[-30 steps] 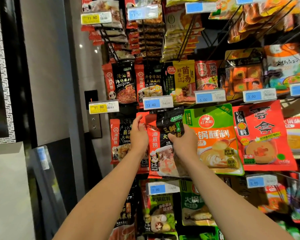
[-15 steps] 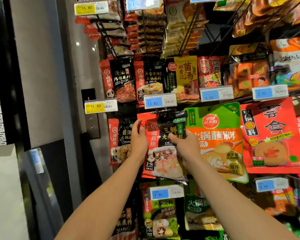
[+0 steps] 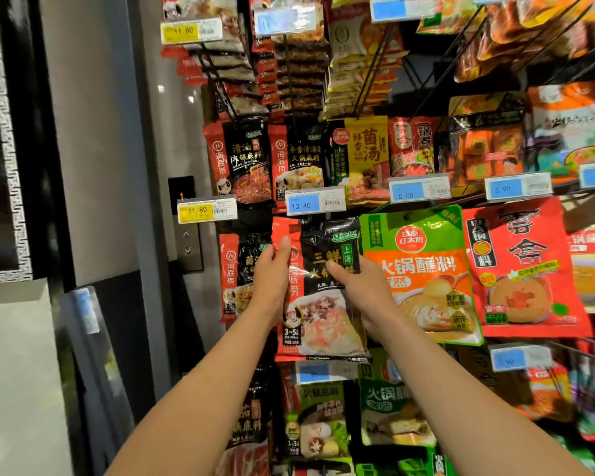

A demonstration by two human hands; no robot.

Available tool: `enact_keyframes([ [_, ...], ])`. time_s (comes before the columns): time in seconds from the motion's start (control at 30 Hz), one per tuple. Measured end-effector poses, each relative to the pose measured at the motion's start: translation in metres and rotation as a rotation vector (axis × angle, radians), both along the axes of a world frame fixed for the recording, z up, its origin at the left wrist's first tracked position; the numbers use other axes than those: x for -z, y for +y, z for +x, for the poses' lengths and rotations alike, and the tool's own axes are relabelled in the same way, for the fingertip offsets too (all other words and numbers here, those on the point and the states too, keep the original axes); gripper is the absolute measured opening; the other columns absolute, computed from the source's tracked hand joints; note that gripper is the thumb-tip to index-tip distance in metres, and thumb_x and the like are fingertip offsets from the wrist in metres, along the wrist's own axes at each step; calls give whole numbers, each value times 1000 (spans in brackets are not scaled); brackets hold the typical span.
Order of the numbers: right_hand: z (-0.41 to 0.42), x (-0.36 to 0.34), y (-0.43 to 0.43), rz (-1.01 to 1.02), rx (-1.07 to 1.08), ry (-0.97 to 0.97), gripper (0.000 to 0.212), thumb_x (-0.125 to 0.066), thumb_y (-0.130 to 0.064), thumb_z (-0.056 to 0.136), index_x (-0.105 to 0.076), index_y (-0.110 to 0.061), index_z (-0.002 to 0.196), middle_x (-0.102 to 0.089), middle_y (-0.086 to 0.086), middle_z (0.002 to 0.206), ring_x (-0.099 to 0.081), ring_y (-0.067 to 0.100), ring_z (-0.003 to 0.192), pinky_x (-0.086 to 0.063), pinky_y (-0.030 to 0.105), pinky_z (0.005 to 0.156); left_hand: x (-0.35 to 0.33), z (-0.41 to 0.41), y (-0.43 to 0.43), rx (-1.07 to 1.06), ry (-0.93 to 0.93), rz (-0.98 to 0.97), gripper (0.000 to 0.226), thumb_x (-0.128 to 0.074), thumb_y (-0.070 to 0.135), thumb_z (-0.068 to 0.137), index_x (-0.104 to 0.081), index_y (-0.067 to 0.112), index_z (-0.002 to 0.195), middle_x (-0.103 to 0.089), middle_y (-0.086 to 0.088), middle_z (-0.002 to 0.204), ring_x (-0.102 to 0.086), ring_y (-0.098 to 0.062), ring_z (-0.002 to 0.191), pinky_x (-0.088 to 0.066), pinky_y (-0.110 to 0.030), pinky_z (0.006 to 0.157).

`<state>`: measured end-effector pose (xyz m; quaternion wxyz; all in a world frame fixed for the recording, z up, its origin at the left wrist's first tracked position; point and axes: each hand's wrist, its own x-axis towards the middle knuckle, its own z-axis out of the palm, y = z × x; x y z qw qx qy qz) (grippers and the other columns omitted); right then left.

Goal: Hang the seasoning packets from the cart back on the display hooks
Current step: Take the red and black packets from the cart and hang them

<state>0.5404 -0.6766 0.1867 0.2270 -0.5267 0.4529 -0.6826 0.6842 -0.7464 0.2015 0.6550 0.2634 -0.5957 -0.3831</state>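
Observation:
A red-and-black seasoning packet (image 3: 320, 314) with a soup picture hangs against the display, just below the blue 13.40 price tag (image 3: 315, 202). My left hand (image 3: 272, 273) grips its left edge, thumb on the red front strip. My right hand (image 3: 361, 283) holds its right edge, thumb pressed on the black front. The packet's top edge sits right under the tag; the hook behind it is hidden. The cart is out of view.
A green-and-orange packet (image 3: 423, 276) hangs right of it, then a red one (image 3: 522, 269). Another red-black packet (image 3: 241, 269) hangs to the left. More rows hang above and below on black hooks. A grey wall with lift buttons (image 3: 186, 242) stands at left.
Both hands and the packet have shifted slightly up toward the 13.40 tag; the packet now hangs straighter. The camera moved a little closer.

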Motion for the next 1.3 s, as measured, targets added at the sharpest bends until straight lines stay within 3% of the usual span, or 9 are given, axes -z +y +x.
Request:
enact_keyframes([
  [0.07, 2, -1, 5, -19, 12, 17, 19, -67, -34, 99, -73, -19, 109, -76, 2, 109, -70, 24, 106, -55, 51, 96, -2, -1, 2, -67, -2, -53, 31, -51, 41, 107, -63, 14, 100, -63, 5, 73, -62, -3, 61, -48, -22, 63],
  [0.2, 2, -1, 13, -51, 124, 36, 50, -60, -34, 103, -53, -11, 146, -56, 4, 144, -50, 25, 136, -41, 39, 112, -2, -3, 6, -159, -9, -111, 30, -50, 48, 106, -63, 21, 107, -65, 8, 91, -62, -11, 85, -48, -31, 79],
  [0.4, 0, -2, 13, -68, 198, 61, 35, -56, -22, 106, -60, -11, 139, -58, -5, 116, -54, 16, 115, -44, 33, 100, -7, -5, 12, -155, 26, -139, 35, -51, 44, 107, -60, 13, 95, -58, 0, 79, -55, -13, 73, -46, -32, 72],
  [0.5, 4, -6, 12, -66, 183, 29, 38, -57, -25, 105, -58, -14, 141, -61, -5, 129, -56, 19, 124, -47, 43, 108, -10, -4, 13, -146, 40, -123, 41, -51, 48, 105, -60, 9, 99, -60, -4, 82, -56, -19, 76, -47, -37, 74],
  [0.8, 6, -6, 15, -76, 246, 55, 37, -56, -24, 106, -60, -12, 140, -62, 1, 137, -56, 19, 125, -45, 36, 104, -10, -3, 11, -111, 38, -131, 24, -49, 40, 107, -61, 23, 94, -59, -3, 82, -55, -20, 76, -46, -38, 72],
  [0.97, 5, -14, 13, -51, 221, 46, 45, -53, -23, 107, -49, -9, 149, -51, 4, 152, -46, 22, 139, -36, 28, 104, -18, -6, 5, -121, 47, -63, 40, -51, 58, 97, -60, 20, 98, -62, -5, 89, -58, -23, 79, -49, -42, 77],
  [1.07, 6, -21, 12, -33, 221, 35, 41, -51, -20, 108, -52, -6, 146, -55, 8, 148, -51, 19, 126, -35, 24, 95, -22, -10, 0, -140, 58, -25, 49, -50, 55, 100, -56, 6, 105, -59, -4, 89, -55, -23, 77, -46, -41, 75],
  [1.2, 4, -24, 6, 8, 204, 25, 33, -51, -18, 108, -59, -3, 136, -63, 13, 133, -56, 31, 124, -45, 40, 101, -26, -14, -9, -177, 49, 12, 38, -49, 49, 104, -54, 14, 89, -51, -8, 83, -49, -24, 74, -40, -41, 71],
  [1.3, 4, -22, -4, 37, 196, 37, 23, -53, -18, 107, -66, -7, 123, -68, 13, 120, -61, 28, 102, -50, 44, 88, -21, -14, -19, -187, 27, 49, 43, -49, 52, 103, -62, 11, 107, -65, -14, 101, -63, -33, 94, -49, -45, 85],
])
